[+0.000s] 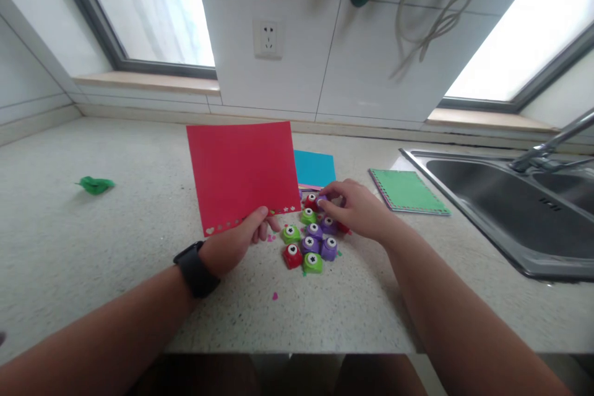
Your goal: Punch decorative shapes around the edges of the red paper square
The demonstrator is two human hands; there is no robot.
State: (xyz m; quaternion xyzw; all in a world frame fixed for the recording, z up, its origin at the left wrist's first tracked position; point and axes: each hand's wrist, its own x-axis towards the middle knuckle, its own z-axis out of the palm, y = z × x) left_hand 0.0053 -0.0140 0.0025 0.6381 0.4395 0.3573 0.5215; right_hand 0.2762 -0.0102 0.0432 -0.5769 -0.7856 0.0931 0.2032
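My left hand holds a red paper sheet by its lower edge, thumb in front. Small cut-out shapes, a heart and flowers among them, run along that edge. Several small craft punches in green, purple and red stand close together right of the sheet, such as a green punch and a red punch. At the back of this group, my right hand has its fingers closed on a purple punch. Part of that punch is hidden by the fingers.
Blue paper lies behind the punches. A stack of green-topped sheets rests beside the steel sink with its faucet. Crumpled green material is at the left. Pink scraps dot the counter.
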